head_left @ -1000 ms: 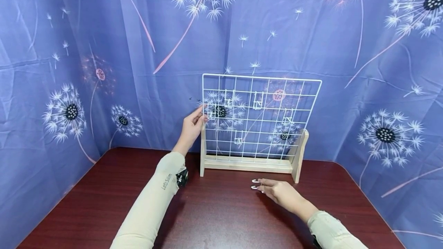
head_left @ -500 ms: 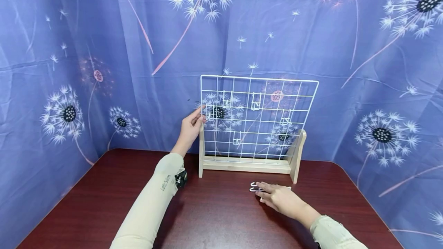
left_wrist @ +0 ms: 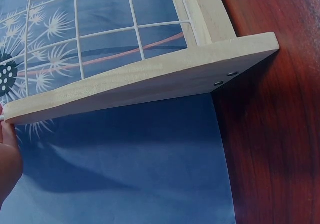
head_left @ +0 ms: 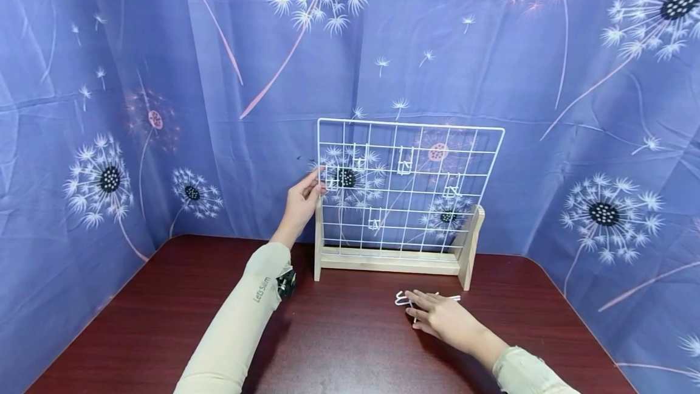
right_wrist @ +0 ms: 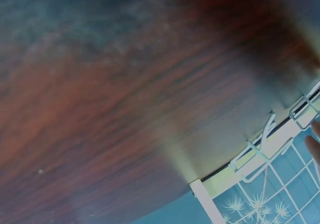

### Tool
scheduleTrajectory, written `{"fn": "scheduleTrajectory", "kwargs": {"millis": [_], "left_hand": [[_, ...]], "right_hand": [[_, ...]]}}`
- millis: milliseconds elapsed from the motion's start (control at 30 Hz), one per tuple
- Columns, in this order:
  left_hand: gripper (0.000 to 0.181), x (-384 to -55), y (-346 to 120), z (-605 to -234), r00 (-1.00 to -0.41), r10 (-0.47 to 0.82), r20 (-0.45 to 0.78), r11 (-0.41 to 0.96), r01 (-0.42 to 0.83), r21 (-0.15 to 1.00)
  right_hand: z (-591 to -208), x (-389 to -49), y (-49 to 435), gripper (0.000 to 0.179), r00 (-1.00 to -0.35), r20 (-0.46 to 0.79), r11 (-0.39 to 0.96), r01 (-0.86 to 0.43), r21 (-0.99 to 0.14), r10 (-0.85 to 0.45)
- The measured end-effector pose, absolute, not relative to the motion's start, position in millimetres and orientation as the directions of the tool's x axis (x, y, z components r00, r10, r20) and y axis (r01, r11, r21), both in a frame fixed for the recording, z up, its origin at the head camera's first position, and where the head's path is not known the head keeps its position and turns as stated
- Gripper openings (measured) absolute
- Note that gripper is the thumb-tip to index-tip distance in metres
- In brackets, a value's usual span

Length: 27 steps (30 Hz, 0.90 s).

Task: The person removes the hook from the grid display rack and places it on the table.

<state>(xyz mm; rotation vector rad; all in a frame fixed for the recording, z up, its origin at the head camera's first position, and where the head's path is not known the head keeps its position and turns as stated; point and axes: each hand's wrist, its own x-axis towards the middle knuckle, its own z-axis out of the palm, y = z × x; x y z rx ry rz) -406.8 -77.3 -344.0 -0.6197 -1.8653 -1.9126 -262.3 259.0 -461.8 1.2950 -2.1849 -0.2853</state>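
A white wire grid panel (head_left: pixel 410 187) stands upright in a pale wooden base (head_left: pixel 389 262), with several small white wire hooks (head_left: pixel 404 166) hung on its bars. My left hand (head_left: pixel 303 196) pinches the panel's left edge between thumb and fingers; only part of that hand (left_wrist: pixel 7 156) enters the left wrist view. Low over the table, my right hand (head_left: pixel 445 318) pinches a white wire hook (head_left: pixel 414 315) at its fingertips. Another wire hook (head_left: pixel 401 299) lies partly under this hand, its far end (head_left: pixel 455 298) showing beyond the fingers. Both hooks appear in the right wrist view, the left one (right_wrist: pixel 262 151) farther from the fingers (right_wrist: pixel 314 144).
The dark red wooden table (head_left: pixel 339 333) runs up to a blue dandelion-print curtain (head_left: pixel 262 157) behind and at the sides. The base's right upright (head_left: pixel 471 251) stands just beyond the right hand.
My right hand has moved slightly down and right in the head view, and a second hook has come into sight beneath it. My left hand keeps its hold on the panel's edge.
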Motion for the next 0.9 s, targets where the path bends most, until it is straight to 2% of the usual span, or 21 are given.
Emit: {"fn": "scheduleTrajectory", "kwargs": {"millis": [267, 467, 900], "left_hand": [[0.044, -404.9, -78.0, -343.1, -0.817, 0.046, 0.575, -0.062, 0.572, 0.818], [0.043, -407.8, -77.0, -345.5, -0.814, 0.020, 0.580, -0.033, 0.579, 0.814], [0.043, -406.6, -77.4, -346.0, -0.797, 0.030, 0.604, -0.020, 0.603, 0.797]], "right_hand": [[-463.3, -259.0, 260.0, 0.032, -0.379, 0.386, 0.529, -0.724, 0.442, -0.841], [-461.8, -256.8, 260.1, 0.032, -0.384, 0.394, 0.539, -0.716, 0.443, -0.835], [-461.6, -257.1, 260.1, 0.033, -0.355, 0.409, 0.524, -0.725, 0.447, -0.840]]}}
